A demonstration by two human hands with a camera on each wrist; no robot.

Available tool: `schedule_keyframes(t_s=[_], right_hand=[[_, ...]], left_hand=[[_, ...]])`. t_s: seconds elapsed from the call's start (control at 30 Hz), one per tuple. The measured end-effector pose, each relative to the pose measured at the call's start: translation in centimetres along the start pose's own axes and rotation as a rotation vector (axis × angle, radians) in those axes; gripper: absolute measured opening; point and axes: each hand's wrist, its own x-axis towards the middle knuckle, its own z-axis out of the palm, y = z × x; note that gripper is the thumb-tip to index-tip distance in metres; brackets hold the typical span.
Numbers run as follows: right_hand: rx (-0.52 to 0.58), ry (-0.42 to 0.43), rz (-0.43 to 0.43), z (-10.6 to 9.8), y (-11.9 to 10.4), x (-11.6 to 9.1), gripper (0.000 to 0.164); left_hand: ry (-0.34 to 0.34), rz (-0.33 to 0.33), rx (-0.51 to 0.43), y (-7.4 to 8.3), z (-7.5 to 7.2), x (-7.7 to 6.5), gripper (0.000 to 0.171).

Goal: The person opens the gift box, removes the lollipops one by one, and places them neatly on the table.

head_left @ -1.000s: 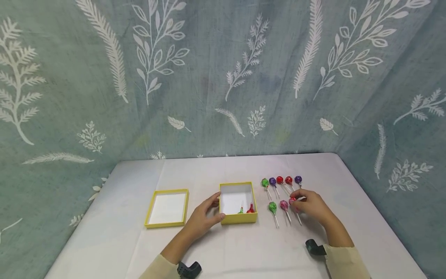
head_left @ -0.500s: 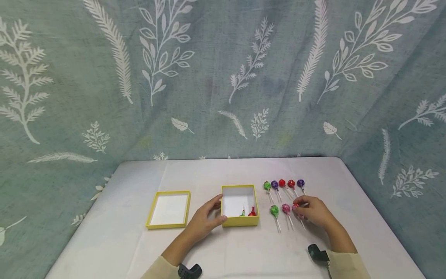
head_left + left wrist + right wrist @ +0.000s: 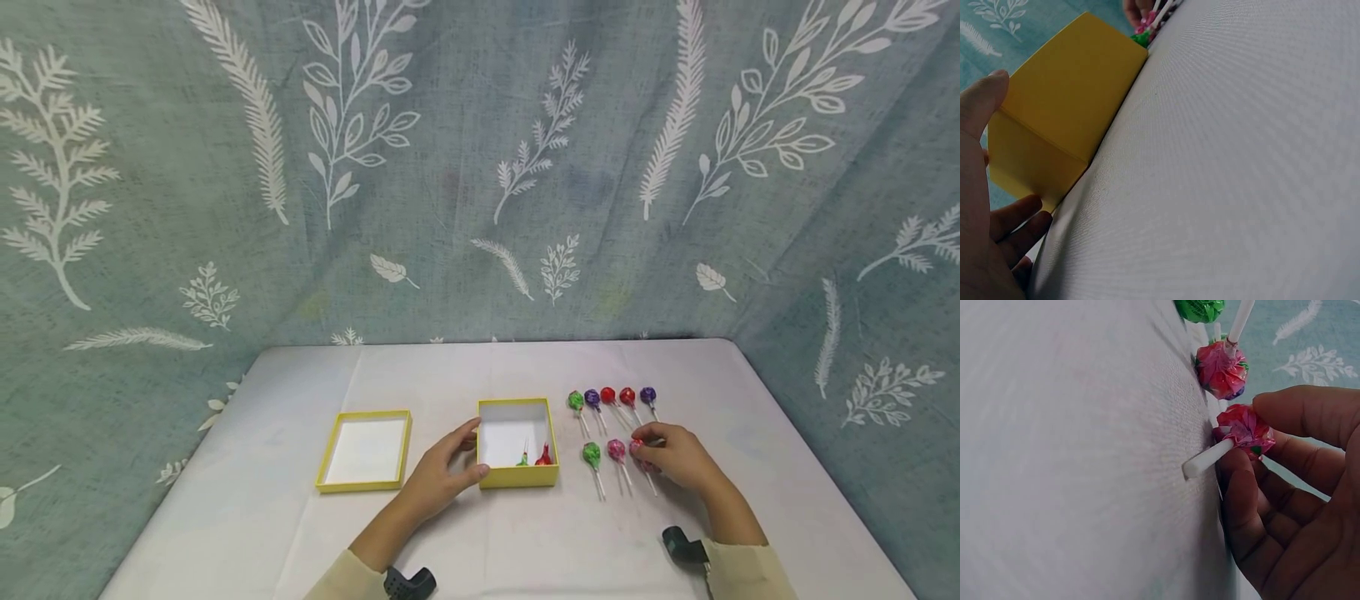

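My left hand [image 3: 442,471] holds the near-left corner of an uncovered yellow box [image 3: 517,477], thumb at the front rim and fingers along the left side. The left wrist view shows the thumb over the top edge of the box [image 3: 1060,87] and fingertips against its lower wall. Inside lie a green lollipop [image 3: 522,458] and a red lollipop [image 3: 543,456]. At the right, my right hand [image 3: 675,454] pinches the wrapped head of a pink lollipop [image 3: 1244,428] between thumb and fingers. Its white stick points toward the near side, with the head low by the table.
A yellow-rimmed lid [image 3: 363,485] lies left of the box, white inside up. Beside the held lollipop are another pink lollipop [image 3: 617,451] and a green lollipop [image 3: 592,455]. A back row of several lollipops [image 3: 608,396] lies behind them on the white-covered table [image 3: 225,517].
The head view has shifted slightly, so everything sits a little lower and further right in it. Both hands keep nearly the same places, at the box and at the pink lollipop.
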Motion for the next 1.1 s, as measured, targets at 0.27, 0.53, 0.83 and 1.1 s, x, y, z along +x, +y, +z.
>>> schedule_keyframes(t_s=[0.27, 0.53, 0.83, 1.1], right_hand=[[0.008, 0.011, -0.017, 0.19, 0.18, 0.0, 0.025], [-0.006, -0.001, -0.03, 0.06, 0.23, 0.07, 0.028], [0.0, -0.022, 0.002, -0.33, -0.05, 0.11, 0.034], [-0.02, -0.035, -0.018, -0.4, -0.24, 0.01, 0.031]], left_hand=[[0.001, 0.007, -0.006, 0.03, -0.04, -0.04, 0.078], [0.004, 0.007, 0.004, 0.05, 0.01, -0.03, 0.076], [0.004, 0.004, -0.006, 0.09, 0.13, 0.03, 0.075], [0.001, 0.01, -0.005, 0.09, 0.1, 0.06, 0.074]])
